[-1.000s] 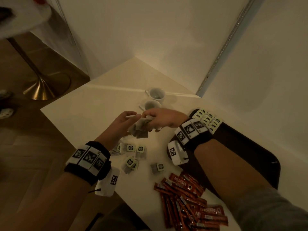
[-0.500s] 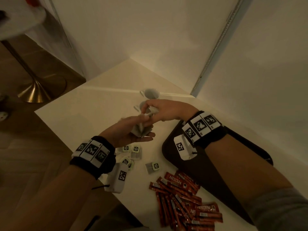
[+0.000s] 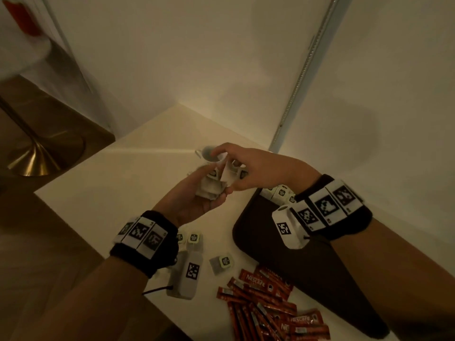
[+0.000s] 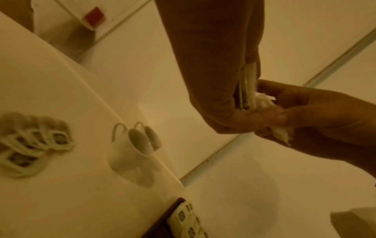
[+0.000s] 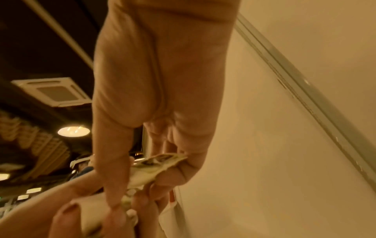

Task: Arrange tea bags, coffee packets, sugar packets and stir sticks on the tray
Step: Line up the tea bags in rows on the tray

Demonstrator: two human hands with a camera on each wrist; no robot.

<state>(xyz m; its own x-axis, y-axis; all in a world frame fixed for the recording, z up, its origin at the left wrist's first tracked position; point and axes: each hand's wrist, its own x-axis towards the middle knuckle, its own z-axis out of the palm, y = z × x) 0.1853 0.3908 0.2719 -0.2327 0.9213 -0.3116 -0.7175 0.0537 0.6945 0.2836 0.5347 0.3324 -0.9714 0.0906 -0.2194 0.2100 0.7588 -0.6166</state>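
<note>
Above the table's far part, my left hand lies palm up and grips a bundle of white tea bags. My right hand meets it from the right and pinches tea bags at the bundle's top; the pinched tea bags also show in the right wrist view. A row of tea bags lies at the far corner of the dark tray. Loose tea bags and red coffee packets lie on the table near me. No sugar packets or stir sticks show.
Two white cups stand at the back of the white table, just beyond my hands. Walls close the far and right sides. A brass table base stands on the floor to the left.
Both hands stayed together and shifted slightly farther, over the cups. My left palm has turned up under the bundle, and my right fingers have moved to its top.
</note>
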